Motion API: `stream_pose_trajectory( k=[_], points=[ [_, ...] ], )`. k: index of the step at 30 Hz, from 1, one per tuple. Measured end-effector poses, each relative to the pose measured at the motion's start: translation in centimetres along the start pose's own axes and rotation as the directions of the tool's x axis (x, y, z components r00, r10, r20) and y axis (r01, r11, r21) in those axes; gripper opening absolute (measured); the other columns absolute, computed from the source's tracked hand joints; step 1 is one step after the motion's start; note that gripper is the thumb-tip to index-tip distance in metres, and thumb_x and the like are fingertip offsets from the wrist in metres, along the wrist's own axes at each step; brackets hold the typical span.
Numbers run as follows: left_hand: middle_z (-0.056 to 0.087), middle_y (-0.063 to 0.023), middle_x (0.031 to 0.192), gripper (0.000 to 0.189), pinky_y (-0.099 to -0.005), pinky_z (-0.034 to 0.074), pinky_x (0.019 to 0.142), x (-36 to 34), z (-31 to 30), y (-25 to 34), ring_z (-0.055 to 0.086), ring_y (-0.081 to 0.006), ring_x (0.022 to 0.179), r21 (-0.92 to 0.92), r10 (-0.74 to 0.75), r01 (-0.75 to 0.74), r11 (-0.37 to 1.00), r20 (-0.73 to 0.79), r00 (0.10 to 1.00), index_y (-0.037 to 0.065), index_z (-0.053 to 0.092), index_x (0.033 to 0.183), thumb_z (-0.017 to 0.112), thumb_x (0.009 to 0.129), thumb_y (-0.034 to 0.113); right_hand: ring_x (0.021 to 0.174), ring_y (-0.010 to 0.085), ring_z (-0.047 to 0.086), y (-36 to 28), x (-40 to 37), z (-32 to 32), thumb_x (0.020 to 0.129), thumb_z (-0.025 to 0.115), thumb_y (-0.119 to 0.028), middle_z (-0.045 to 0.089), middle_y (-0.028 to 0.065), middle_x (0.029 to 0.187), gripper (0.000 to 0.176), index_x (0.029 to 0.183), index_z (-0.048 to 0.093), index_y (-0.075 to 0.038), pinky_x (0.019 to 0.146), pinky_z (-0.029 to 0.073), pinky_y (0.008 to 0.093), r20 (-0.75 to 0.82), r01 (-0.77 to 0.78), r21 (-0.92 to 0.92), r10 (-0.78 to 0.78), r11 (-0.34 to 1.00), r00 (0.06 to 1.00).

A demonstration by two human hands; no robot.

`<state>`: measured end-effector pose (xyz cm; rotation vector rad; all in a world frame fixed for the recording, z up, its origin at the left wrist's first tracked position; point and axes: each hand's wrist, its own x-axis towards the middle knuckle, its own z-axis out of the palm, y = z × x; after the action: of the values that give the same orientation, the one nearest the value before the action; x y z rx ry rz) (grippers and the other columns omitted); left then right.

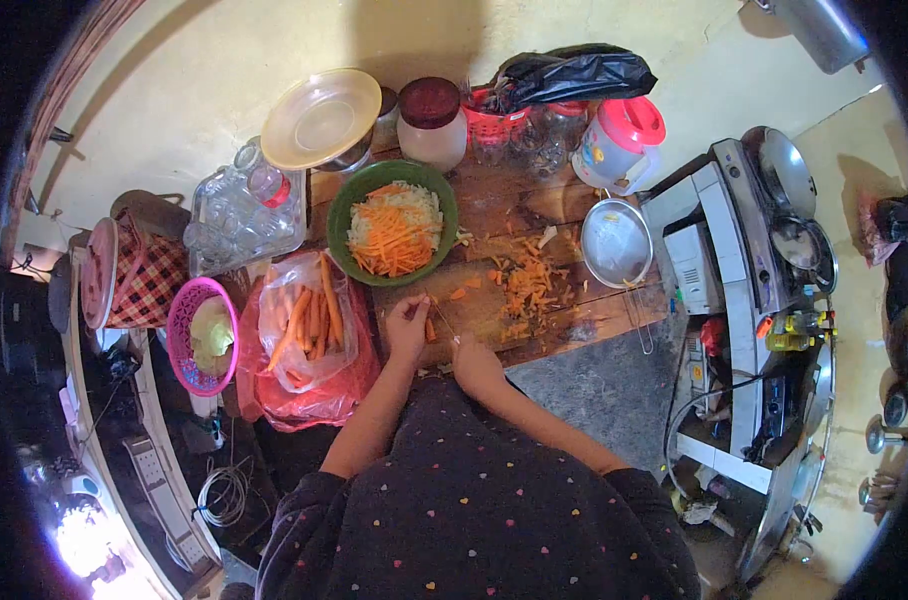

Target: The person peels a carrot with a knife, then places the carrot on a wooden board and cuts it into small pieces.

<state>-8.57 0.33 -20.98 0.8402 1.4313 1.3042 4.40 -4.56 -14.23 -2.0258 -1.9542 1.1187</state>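
My right hand (477,366) is closed on a thin knife (444,320), whose blade slants up and left over the wooden board (464,275). My left hand (407,325) is beside the blade's tip, fingers pressed together; what they hold, if anything, is too small to tell. A carrot piece (430,330) lies between the hands, with other orange pieces (459,293) just above. Chopped carrot bits (529,285) are scattered to the right. Behind my left hand, a green bowl (338,235) holds carrot strips (394,238) and pale shreds (421,200).
Whole carrots (309,320) in plastic bags and a pink basket (178,340) stand left. A strainer (616,243) lies right. Along the back are a tray of glasses (244,215), a yellow basin (321,118), a lidded jar (432,130) and a pitcher (614,145).
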Motion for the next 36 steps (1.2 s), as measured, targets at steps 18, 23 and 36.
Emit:
stream_pose_trajectory(
  k=[18, 23, 36],
  points=[
    [0.062, -0.0048, 0.077, 0.018, -0.0198, 0.045, 0.059, -0.3, 0.1, 0.2, 0.057, -0.0089, 0.064, -0.043, -0.060, 0.060, 0.997, -0.006, 0.998, -0.003, 0.061, 0.095, 0.060, 0.086, 0.012, 0.075, 0.0433, 0.060, 0.5, 2.9, 1.7, 0.092, 0.041, -0.030, 0.060, 0.0258, 0.081, 0.030, 0.096, 0.046, 0.000, 0.066, 0.047, 0.0510, -0.048, 0.008, -0.025, -0.009, 1.000, 0.999],
    [0.062, -0.0065, 0.082, 0.017, -0.0223, 0.048, 0.069, -0.3, 0.0, -0.1, 0.060, -0.0116, 0.072, -0.030, -0.056, 0.056, 0.998, 0.015, 0.998, -0.003, 0.059, 0.097, 0.059, 0.086, 0.011, 0.076, 0.0429, 0.060, 0.2, 4.0, 2.1, 0.092, 0.041, -0.031, 0.061, 0.0253, 0.081, 0.032, 0.097, 0.046, 0.001, 0.066, 0.048, 0.0501, -0.036, -0.057, -0.004, 0.057, 0.998, 0.998],
    [0.063, -0.0084, 0.087, 0.017, -0.0245, 0.050, 0.070, -0.1, 0.2, -0.5, 0.062, -0.0143, 0.077, -0.127, -0.078, 0.082, 0.988, 0.037, 0.996, -0.003, 0.057, 0.098, 0.058, 0.087, 0.010, 0.078, 0.0431, 0.059, 4.7, 0.3, 2.1, 0.092, 0.039, -0.033, 0.061, 0.0260, 0.081, 0.036, 0.098, 0.047, 0.002, 0.068, 0.045, 0.0519, 0.075, -0.089, -0.027, 0.091, 0.996, 0.993]
  ],
)
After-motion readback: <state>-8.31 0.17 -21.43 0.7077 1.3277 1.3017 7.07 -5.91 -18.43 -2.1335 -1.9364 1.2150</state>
